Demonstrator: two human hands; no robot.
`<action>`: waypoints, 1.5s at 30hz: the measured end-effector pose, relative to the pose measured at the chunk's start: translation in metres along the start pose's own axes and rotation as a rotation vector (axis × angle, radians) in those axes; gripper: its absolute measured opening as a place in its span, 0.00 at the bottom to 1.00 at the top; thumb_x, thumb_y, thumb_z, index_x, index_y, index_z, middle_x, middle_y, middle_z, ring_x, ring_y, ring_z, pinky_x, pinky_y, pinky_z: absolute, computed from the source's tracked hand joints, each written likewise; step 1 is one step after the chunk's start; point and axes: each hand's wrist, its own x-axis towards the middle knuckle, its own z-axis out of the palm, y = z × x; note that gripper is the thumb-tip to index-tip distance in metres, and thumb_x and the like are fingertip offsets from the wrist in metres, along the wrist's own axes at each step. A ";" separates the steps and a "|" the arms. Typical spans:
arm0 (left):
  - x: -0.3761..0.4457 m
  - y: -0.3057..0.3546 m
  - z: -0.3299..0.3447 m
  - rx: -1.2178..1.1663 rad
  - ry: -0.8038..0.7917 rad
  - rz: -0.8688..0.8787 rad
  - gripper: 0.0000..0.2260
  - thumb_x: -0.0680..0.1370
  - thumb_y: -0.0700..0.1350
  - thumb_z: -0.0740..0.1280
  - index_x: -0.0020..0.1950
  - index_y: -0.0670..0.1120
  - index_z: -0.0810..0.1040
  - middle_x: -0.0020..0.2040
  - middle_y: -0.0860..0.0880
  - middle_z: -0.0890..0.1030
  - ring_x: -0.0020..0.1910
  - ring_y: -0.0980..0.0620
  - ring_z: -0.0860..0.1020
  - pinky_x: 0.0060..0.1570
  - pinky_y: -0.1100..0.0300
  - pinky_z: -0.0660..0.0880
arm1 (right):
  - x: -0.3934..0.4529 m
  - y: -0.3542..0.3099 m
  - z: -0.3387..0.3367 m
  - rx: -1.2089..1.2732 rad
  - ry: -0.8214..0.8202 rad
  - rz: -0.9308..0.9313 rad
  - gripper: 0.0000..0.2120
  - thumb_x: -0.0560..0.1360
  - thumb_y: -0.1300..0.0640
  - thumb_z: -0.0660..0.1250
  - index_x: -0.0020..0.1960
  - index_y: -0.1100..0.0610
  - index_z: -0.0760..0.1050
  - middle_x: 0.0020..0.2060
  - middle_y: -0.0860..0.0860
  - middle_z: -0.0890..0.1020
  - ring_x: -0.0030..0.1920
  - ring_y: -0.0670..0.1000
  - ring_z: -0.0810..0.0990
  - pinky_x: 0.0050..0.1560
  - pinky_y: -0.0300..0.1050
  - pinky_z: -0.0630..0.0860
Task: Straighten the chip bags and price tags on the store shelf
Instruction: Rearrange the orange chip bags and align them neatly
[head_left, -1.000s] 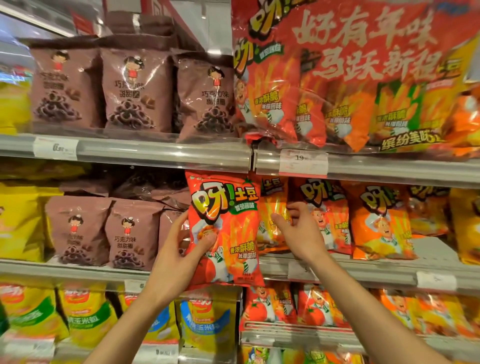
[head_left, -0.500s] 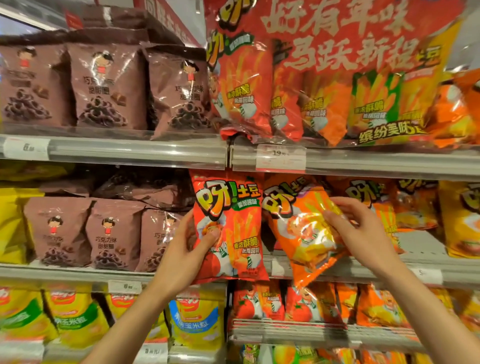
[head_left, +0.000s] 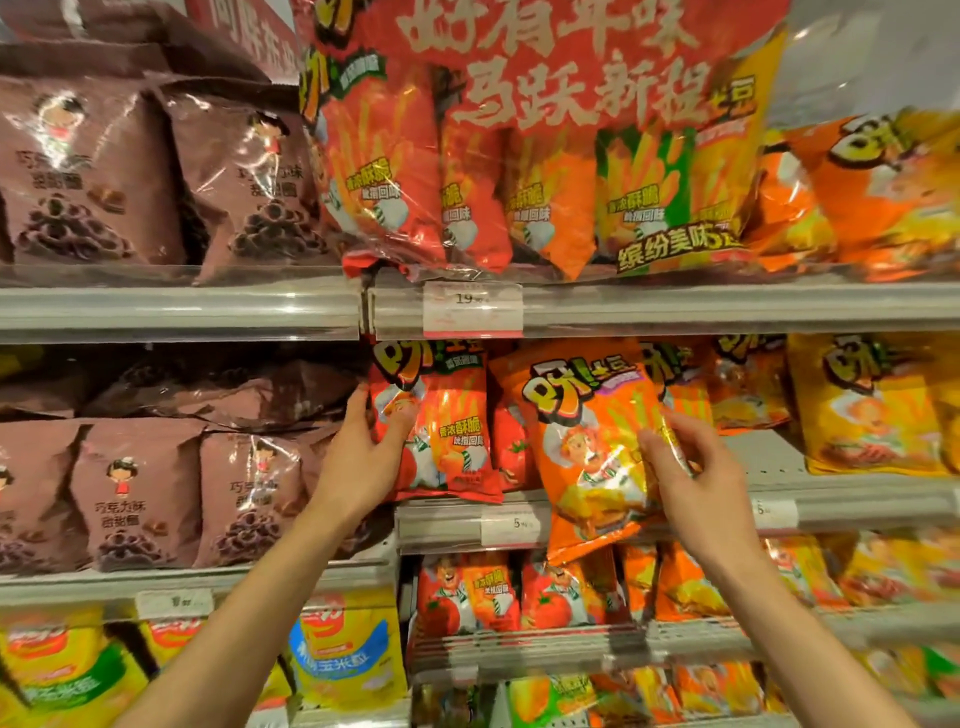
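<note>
A store shelf unit is seen from close range, stacked in tiers of grey metal ledges with clear plastic price rails along the front edges; no floor or aisle is shown. At far left, brown snack bags (head_left: 93, 171) printed with a cartoon child are lined up upright on the upper ledge, and more of the same brown bags (head_left: 135, 493) are stood on the middle shelf (head_left: 857, 499) below; yellow bags (head_left: 345, 660) are ranged on the lowest tier. The left hand (head_left: 363, 457) is raised to the middle shelf, fingers curled round the left edge of a red chip bag (head_left: 452, 431) and the thumb pressed on its front, so the bag is gripped upright on the ledge. Above it, a white price tag (head_left: 471, 306) marked 19 is seated in the upper rail beneath a large red multipack (head_left: 545, 135); a second price tag (head_left: 511, 525) is set in the middle rail, just below the red chip bag. To the right, an orange chip bag (head_left: 587, 447) is held tilted, its lower end hanging over the middle rail; it is pinched at its right side by the right hand (head_left: 696, 478), thumb on the front and fingers behind. Further right, more orange and yellow bags (head_left: 872, 405) are stood on the same shelf; another small price tag (head_left: 774, 512) is fixed in the rail beneath them.
</note>
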 end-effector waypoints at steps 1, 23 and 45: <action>0.002 -0.001 0.002 0.003 0.019 0.003 0.27 0.79 0.61 0.63 0.76 0.53 0.62 0.61 0.54 0.78 0.60 0.50 0.77 0.61 0.53 0.72 | -0.001 0.000 0.002 -0.003 -0.001 0.001 0.15 0.77 0.49 0.69 0.62 0.50 0.77 0.58 0.46 0.81 0.59 0.47 0.78 0.59 0.44 0.72; -0.012 -0.016 0.028 0.217 0.080 0.115 0.28 0.82 0.62 0.55 0.77 0.47 0.61 0.70 0.47 0.73 0.69 0.47 0.69 0.67 0.47 0.68 | -0.010 -0.002 -0.002 0.052 -0.022 0.071 0.12 0.78 0.44 0.67 0.60 0.43 0.74 0.58 0.48 0.79 0.59 0.52 0.78 0.61 0.55 0.76; -0.032 -0.010 0.023 0.387 0.148 0.307 0.23 0.76 0.47 0.71 0.70 0.44 0.74 0.67 0.40 0.71 0.66 0.38 0.68 0.62 0.43 0.71 | -0.045 -0.019 0.019 0.133 0.065 0.187 0.12 0.78 0.47 0.67 0.61 0.45 0.72 0.62 0.47 0.77 0.66 0.48 0.74 0.68 0.51 0.71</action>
